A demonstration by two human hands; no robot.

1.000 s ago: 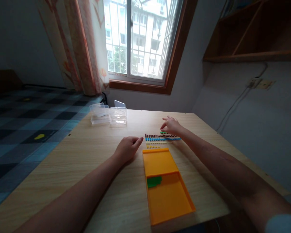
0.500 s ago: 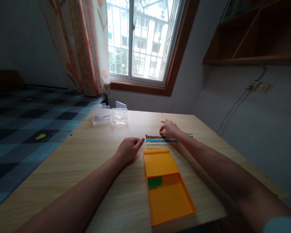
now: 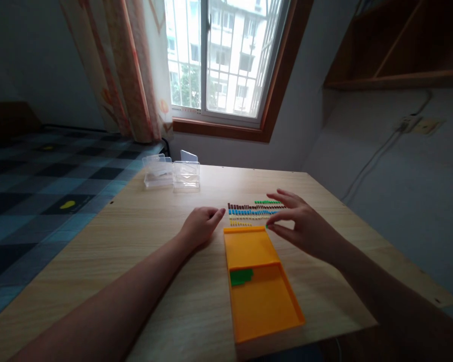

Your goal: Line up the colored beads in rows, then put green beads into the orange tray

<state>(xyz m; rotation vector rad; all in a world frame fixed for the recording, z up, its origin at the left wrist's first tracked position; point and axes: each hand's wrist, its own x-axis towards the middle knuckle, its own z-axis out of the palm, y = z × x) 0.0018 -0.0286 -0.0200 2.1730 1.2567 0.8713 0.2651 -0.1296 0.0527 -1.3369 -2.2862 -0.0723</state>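
Note:
My right hand (image 3: 305,229) hovers just right of the orange tray's far end, thumb and a finger pinched on a tiny green piece (image 3: 268,227), the other fingers spread. My left hand (image 3: 202,226) rests on the wooden table (image 3: 154,251) left of the tray, fingers loosely curled with nothing in them. The orange tray (image 3: 266,306) holds a small pile of green pieces (image 3: 240,276) at its divider. Beyond it lie rows of small pieces: dark red (image 3: 243,206), green (image 3: 268,202), blue (image 3: 249,212) and yellow (image 3: 240,224).
Two clear plastic boxes (image 3: 171,173) stand at the table's far left. A bed with a checked blue cover (image 3: 41,196) adjoins the left edge. A window and curtain are behind, a wooden shelf (image 3: 392,80) and a wall socket (image 3: 419,124) on the right.
My right hand has drawn back from the far rows toward the tray's far end, now pinching a green piece. The left hand has stayed put. The view shifted slightly.

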